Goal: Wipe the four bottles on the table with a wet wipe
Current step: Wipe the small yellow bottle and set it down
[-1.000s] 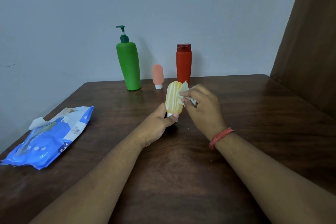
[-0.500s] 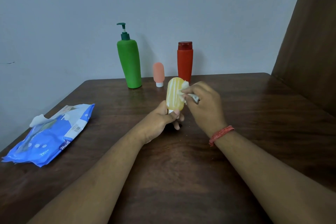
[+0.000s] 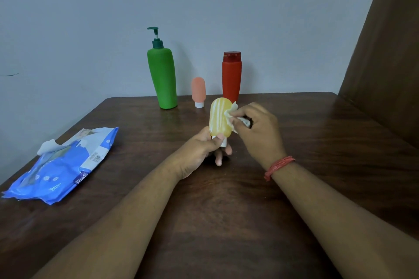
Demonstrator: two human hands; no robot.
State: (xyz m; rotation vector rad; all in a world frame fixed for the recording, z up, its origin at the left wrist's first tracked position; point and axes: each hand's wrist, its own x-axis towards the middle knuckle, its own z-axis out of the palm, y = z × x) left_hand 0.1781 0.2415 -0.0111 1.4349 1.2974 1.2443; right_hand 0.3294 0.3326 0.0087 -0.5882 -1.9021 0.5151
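A small yellow bottle [image 3: 218, 120] with pale streaks stands cap-down above the middle of the table. My left hand [image 3: 201, 149] grips its white cap end from below. My right hand [image 3: 258, 131] pinches a crumpled white wet wipe [image 3: 231, 113] against the bottle's right side. Along the back edge stand a tall green pump bottle [image 3: 162, 79], a small peach bottle [image 3: 198, 89] on its white cap, and a red bottle [image 3: 231, 75] with a red flip cap.
A blue pack of wet wipes [image 3: 65, 163] lies near the left edge of the dark wooden table [image 3: 226, 210], one wipe poking out. A grey wall runs behind. A brown panel [image 3: 385, 63] rises at the right.
My right hand has rubbed the wipe slightly down the yellow bottle's right side. My left hand has shifted its hold at the cap, lower fingers now loosened. The camera tilted down a little.
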